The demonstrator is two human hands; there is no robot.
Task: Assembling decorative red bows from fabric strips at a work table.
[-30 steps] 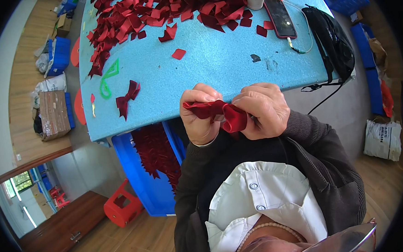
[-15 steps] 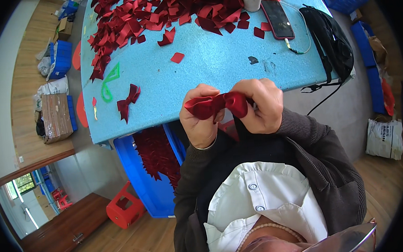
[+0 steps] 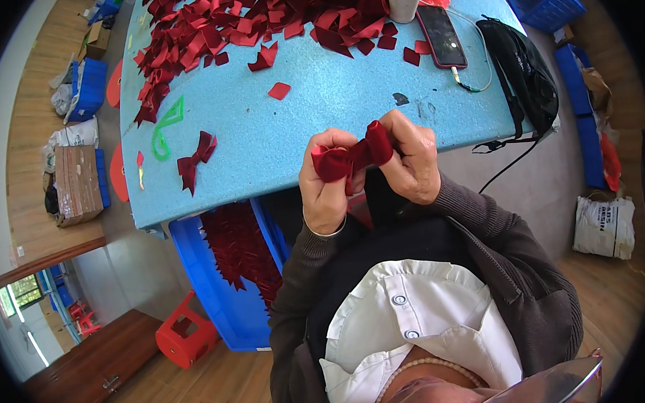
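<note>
Wooden floor shows along the frame's edges around a light blue worktop (image 3: 317, 106). Lowest in frame, just off its near edge, the left hand (image 3: 326, 183) and right hand (image 3: 412, 159) pinch a dark red ribbon bow (image 3: 351, 155) between closed fingers. Since a second ago the bow has widened into two puffed loops, so shaping looks well along. Left of centre lies a finished bow (image 3: 196, 159); a heap of red pieces (image 3: 252, 17) and a phone (image 3: 441, 26) lie along the top.

My light-blue worktop (image 3: 331, 97) carries a heap of red ribbon pieces (image 3: 252, 14), a finished bow (image 3: 196, 157), a phone (image 3: 441, 35) and a green outline shape (image 3: 166, 126).
</note>
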